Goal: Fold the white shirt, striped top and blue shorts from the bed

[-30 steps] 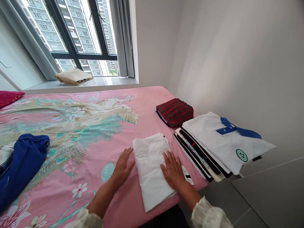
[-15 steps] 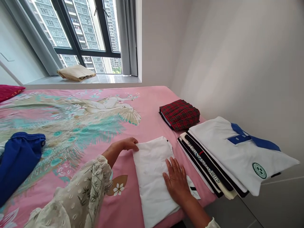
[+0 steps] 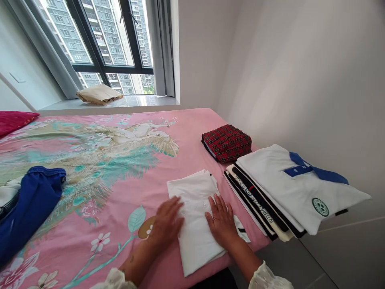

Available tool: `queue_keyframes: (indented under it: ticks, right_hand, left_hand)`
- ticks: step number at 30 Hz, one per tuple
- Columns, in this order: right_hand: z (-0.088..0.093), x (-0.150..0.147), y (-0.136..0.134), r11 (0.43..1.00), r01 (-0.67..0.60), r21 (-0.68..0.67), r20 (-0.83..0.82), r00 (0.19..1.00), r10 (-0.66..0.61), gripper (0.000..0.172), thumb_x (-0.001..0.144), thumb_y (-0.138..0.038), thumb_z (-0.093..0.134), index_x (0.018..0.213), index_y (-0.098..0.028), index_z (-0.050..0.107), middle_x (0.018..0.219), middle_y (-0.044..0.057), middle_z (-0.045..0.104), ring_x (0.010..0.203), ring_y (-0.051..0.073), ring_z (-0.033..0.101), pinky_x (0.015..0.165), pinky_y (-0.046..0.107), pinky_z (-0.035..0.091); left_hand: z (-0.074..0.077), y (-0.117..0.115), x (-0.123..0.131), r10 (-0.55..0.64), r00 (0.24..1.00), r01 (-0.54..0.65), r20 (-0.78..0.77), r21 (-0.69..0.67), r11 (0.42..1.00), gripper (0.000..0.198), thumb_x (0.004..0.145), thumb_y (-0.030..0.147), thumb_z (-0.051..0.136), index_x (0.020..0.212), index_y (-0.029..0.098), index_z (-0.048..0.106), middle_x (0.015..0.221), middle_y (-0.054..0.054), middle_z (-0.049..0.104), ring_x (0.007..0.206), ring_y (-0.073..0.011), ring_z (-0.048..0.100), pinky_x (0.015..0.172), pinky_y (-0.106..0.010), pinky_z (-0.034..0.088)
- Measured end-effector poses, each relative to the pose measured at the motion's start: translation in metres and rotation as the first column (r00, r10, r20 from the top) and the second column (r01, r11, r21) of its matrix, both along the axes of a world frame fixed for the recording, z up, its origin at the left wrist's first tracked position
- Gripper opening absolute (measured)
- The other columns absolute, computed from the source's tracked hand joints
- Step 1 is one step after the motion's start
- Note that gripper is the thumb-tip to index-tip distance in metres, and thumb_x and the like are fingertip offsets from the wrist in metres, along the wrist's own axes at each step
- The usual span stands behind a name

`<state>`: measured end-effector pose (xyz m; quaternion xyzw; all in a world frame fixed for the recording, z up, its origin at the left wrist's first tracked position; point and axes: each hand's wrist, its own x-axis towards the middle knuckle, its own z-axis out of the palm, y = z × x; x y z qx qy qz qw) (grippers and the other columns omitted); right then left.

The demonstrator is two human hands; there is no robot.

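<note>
A folded white garment (image 3: 195, 200) lies near the front edge of a bed with a pink patterned sheet (image 3: 105, 168). My left hand (image 3: 167, 222) rests flat on the garment's left side, fingers stretched out. On its right side my right hand (image 3: 221, 218) presses down flat, fingers spread. Neither hand holds anything. A small white piece with a black stripe (image 3: 243, 232) pokes out from under the garment beside my right wrist.
A stack of folded shirts, topped by a white polo with blue collar (image 3: 297, 188), overhangs the bed's right edge. A folded red plaid garment (image 3: 227, 142) lies behind it. Blue clothing (image 3: 27, 204) sits at left, a red pillow (image 3: 15, 120) far left, a beige bag (image 3: 98, 94) on the windowsill.
My left hand drew back from the garment's far left corner and now lies flat on its near left side. My right hand has stayed pressed on the right side.
</note>
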<state>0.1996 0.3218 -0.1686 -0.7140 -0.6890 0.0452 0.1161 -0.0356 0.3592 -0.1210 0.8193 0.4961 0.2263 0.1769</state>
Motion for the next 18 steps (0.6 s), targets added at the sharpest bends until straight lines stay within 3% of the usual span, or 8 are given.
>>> queue_keyframes:
  ticks: [2, 3, 7, 9, 11, 13, 15, 18]
  right_hand:
    - [0.003, -0.002, 0.000, 1.000, 0.000, -0.018, -0.002, 1.000, 0.000, 0.056, 0.093, -0.042, 0.030, 0.145, -0.020, 0.029, 0.153, 0.008, 0.021, 0.141, 0.024, 0.015, 0.113, 0.052, 0.011]
    - [0.004, -0.003, 0.000, 1.000, -0.001, -0.024, -0.005, 1.000, 0.001, 0.056, 0.093, -0.042, 0.030, 0.144, -0.019, 0.029, 0.153, 0.008, 0.020, 0.141, 0.024, 0.015, 0.113, 0.053, 0.011]
    - [0.007, -0.001, 0.002, 1.000, -0.015, -0.024, -0.064, 0.998, 0.013, 0.057, 0.092, -0.042, 0.033, 0.143, -0.018, 0.032, 0.152, 0.011, 0.024, 0.141, 0.026, 0.017, 0.112, 0.054, 0.011]
    - [0.008, 0.007, 0.003, 1.000, -0.002, 0.027, -0.145, 0.989, 0.006, 0.057, 0.090, -0.042, 0.035, 0.141, -0.016, 0.035, 0.150, 0.013, 0.027, 0.140, 0.027, 0.018, 0.111, 0.053, 0.015]
    - [0.012, 0.022, 0.004, 0.993, 0.092, 0.072, -0.266, 0.961, -0.069, 0.058, 0.089, -0.041, 0.038, 0.139, -0.012, 0.036, 0.148, 0.016, 0.031, 0.138, 0.027, 0.023, 0.110, 0.048, 0.022]
    - [0.018, 0.040, 0.006, 0.978, 0.206, -0.011, -0.403, 0.895, -0.193, 0.061, 0.085, -0.039, 0.044, 0.137, -0.008, 0.037, 0.140, 0.019, 0.041, 0.132, 0.029, 0.034, 0.107, 0.045, 0.028]
    - [0.025, 0.054, 0.010, 0.958, 0.235, -0.166, -0.485, 0.826, -0.287, 0.061, 0.077, -0.039, 0.055, 0.129, -0.007, 0.047, 0.126, 0.021, 0.054, 0.119, 0.032, 0.048, 0.101, 0.045, 0.033]
    - [0.035, 0.065, 0.023, 0.939, 0.195, -0.282, -0.548, 0.771, -0.325, 0.052, 0.061, -0.036, 0.068, 0.104, -0.008, 0.063, 0.104, 0.019, 0.066, 0.101, 0.034, 0.059, 0.090, 0.046, 0.041]
  left_hand:
    - [-0.006, -0.019, 0.008, -0.245, 0.958, 0.258, -0.146, 0.078, 0.963, 0.049, 0.090, 0.039, 0.041, 0.138, 0.029, 0.038, 0.149, -0.005, 0.035, 0.139, -0.0229, 0.025, 0.116, -0.050, 0.007]
    - [-0.010, -0.022, 0.011, -0.281, 0.938, 0.301, -0.205, 0.075, 0.951, 0.054, 0.090, 0.043, 0.041, 0.142, 0.029, 0.031, 0.151, -0.006, 0.030, 0.140, -0.0249, 0.022, 0.115, -0.054, 0.004]
    - [-0.018, -0.015, 0.016, -0.166, 0.967, 0.153, -0.196, -0.080, 0.985, 0.069, 0.083, 0.054, 0.048, 0.143, 0.023, 0.031, 0.151, -0.012, 0.027, 0.140, -0.0313, 0.021, 0.111, -0.064, 0.007]
    - [-0.016, -0.016, 0.014, -0.003, 0.999, -0.001, -0.037, -0.111, 0.994, 0.071, 0.079, 0.052, 0.053, 0.140, 0.020, 0.036, 0.152, -0.013, 0.025, 0.140, -0.0317, 0.021, 0.112, -0.061, 0.014]
    - [-0.008, -0.024, 0.011, 0.213, 0.952, -0.160, 0.218, -0.240, 0.958, 0.069, 0.078, 0.050, 0.056, 0.137, 0.018, 0.040, 0.148, -0.014, 0.034, 0.136, -0.0308, 0.031, 0.110, -0.054, 0.027]
    - [0.002, -0.036, 0.008, 0.380, 0.813, -0.120, 0.441, -0.512, 0.850, 0.061, 0.079, 0.049, 0.056, 0.132, 0.020, 0.045, 0.138, -0.013, 0.049, 0.126, -0.0291, 0.047, 0.102, -0.048, 0.042]
    - [0.012, -0.042, 0.005, 0.492, 0.673, 0.091, 0.553, -0.721, 0.687, 0.053, 0.078, 0.047, 0.060, 0.124, 0.020, 0.052, 0.127, -0.012, 0.059, 0.113, -0.0272, 0.059, 0.093, -0.042, 0.051]
    - [0.023, -0.037, 0.006, 0.629, 0.540, 0.260, 0.559, -0.822, 0.507, 0.044, 0.073, 0.039, 0.069, 0.108, 0.015, 0.060, 0.114, -0.014, 0.067, 0.102, -0.0254, 0.065, 0.090, -0.037, 0.053]
